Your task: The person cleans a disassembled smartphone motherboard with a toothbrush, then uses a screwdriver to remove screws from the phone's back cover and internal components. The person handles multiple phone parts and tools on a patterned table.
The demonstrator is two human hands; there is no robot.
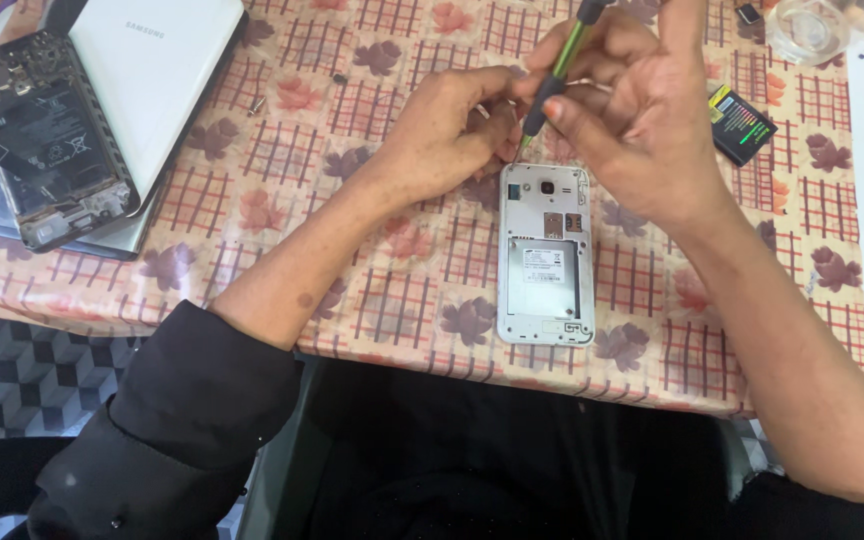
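In the head view, the right hand [642, 130] is gripping a green-and-black screwdriver [555, 75], its fingers [577, 125] closing around the shaft and its tip pointing down at the top edge of a white smartphone [545, 255] with its back cover and battery removed. The smartphone is lying face down on the table [392, 290], which is wearing a checked cloth with flower prints. The left hand [447, 130] is resting just above the smartphone's top left corner, its fingers curling together and pinching near the screwdriver's tip; what they are pinching is too small to tell. The smartphone is sitting directly below both hands, its top edge touching or nearly touching the fingertips.

Far left of the smartphone, a second, dark phone [47, 140] with its insides exposed is lying on a white laptop [152, 70]. To the upper right of the smartphone, a black phone battery [740, 125] is lying on the cloth, and a clear plastic container [812, 28] is sitting further up. A small screw [257, 104] is lying left of the left hand.
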